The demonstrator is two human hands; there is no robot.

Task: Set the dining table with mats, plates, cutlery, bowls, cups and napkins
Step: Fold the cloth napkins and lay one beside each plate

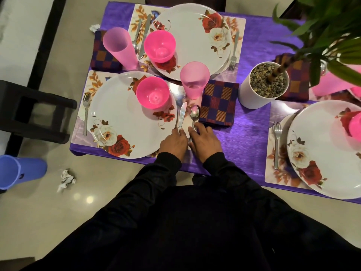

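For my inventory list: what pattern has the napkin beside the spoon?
The napkin has a checked pattern of purple, dark red and orange squares, seen in the head view.

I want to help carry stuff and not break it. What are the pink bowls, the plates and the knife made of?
Pink bowl: probably plastic; its thin wall glows see-through and matte.
Plate: glossy white with printed roses; ceramic or melamine, so carry it carefully.
Knife: shiny metal, mirror-like, likely steel.
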